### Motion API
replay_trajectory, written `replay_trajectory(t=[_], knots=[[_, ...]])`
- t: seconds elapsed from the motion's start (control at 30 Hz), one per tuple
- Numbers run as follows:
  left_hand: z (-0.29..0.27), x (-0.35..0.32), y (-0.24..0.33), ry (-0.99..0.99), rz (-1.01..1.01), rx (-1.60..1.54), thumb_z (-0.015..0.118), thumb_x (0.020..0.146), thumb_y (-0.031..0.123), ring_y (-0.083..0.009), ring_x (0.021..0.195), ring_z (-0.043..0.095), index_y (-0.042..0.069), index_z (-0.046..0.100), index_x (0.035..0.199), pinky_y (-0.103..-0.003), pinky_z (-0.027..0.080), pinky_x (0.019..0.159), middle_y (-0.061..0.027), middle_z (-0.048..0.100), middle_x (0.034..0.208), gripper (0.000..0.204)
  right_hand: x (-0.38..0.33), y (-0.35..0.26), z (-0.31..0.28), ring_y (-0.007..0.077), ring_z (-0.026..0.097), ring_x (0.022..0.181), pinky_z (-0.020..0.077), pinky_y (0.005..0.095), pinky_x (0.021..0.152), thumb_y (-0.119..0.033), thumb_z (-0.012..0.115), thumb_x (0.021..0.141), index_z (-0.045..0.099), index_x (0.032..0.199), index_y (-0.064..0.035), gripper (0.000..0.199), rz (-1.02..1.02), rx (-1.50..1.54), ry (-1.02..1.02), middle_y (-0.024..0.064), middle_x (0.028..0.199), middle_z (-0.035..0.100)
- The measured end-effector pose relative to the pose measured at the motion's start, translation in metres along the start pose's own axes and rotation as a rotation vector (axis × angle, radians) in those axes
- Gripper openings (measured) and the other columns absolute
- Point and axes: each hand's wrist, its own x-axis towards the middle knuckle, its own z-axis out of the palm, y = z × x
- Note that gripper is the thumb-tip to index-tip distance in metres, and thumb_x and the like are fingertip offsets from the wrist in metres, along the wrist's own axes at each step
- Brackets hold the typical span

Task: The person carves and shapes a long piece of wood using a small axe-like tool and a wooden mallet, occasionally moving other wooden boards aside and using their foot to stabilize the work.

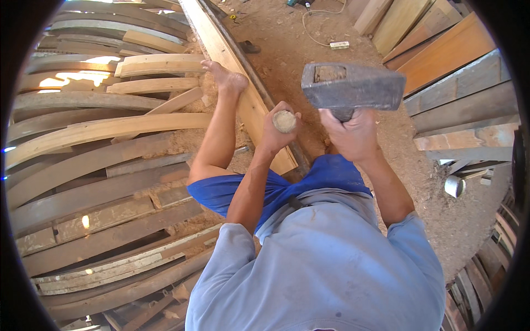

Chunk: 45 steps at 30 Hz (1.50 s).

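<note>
- Left hand (pixel 274 132): clenched round wooden-handled chisel (pixel 284 121), set on long plank (pixel 232 66).
- Right hand (pixel 353 135): gripping raised hammer (pixel 353 87).
- Step: striking; next calls for square blow on chisel butt.

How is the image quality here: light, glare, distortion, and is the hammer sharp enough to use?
Head view: hard daylight, with blown-out patches on the curved planks at upper left. Fisheye bends the long plank and leaves a black rim. The hammer in the right hand is sharp, with no motion blur; the wooden handle end gripped by the left hand is slightly soft.
</note>
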Motion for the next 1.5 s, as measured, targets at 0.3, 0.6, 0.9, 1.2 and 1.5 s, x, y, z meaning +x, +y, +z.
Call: replay_trajectory(t=[0.3,0.6,0.9,1.2,1.5], knots=[[0.007,-0.012,0.008,0.193,0.332,0.015,0.077,0.077,0.004,-0.0166,0.096,0.064,0.002,0.065,0.107,-0.036,0.051,0.086,-0.0046,0.071,0.097,0.032,-0.01,0.026,0.003,0.0385,0.066,0.072,0.0523,0.0445,0.069,-0.014,0.071,0.081,0.067,0.101,-0.0009,0.024,0.07,-0.536,-0.442,0.0211,0.075,0.065],[-0.015,0.041,-0.007,0.292,-0.047,-0.089,0.077,0.084,0.011,-0.0083,0.069,0.056,0.007,0.058,0.082,-0.026,0.047,0.063,0.0009,0.056,0.072,0.02,-0.019,-0.008,-0.008,0.012,0.055,0.066,0.0473,0.0322,0.063,-0.015,0.072,0.086,0.066,0.098,-0.0013,0.019,0.236,-0.036,-0.198,-0.0012,0.076,0.062],[0.0,0.012,0.033,0.181,0.095,-0.021,0.076,0.087,0.013,-0.0071,0.061,0.052,0.007,0.059,0.081,-0.026,0.044,0.056,0.001,0.057,0.067,0.02,-0.017,-0.015,-0.034,0.0051,0.055,0.072,0.0464,0.0255,0.064,-0.006,0.07,0.089,0.067,0.098,-0.0023,0.01,0.226,0.094,-0.122,-0.0029,0.079,0.062],[0.003,0.008,0.029,0.178,0.075,-0.017,0.076,0.086,0.01,-0.0078,0.062,0.051,0.007,0.058,0.079,-0.026,0.043,0.057,0.0014,0.054,0.066,0.02,-0.016,-0.022,-0.046,0.0056,0.055,0.071,0.0462,0.0249,0.064,-0.006,0.074,0.087,0.065,0.092,-0.0042,0.01,0.166,0.011,0.03,-0.003,0.081,0.063],[0.004,-0.002,0.026,0.179,0.111,-0.04,0.074,0.087,0.008,-0.008,0.065,0.05,0.006,0.057,0.08,-0.026,0.042,0.059,0.0003,0.054,0.071,0.019,-0.011,-0.019,-0.049,0.0069,0.057,0.058,0.0455,0.0239,0.051,-0.004,0.074,0.089,0.063,0.088,-0.002,0.011,0.043,0.05,0.13,0.0015,0.071,0.062]])
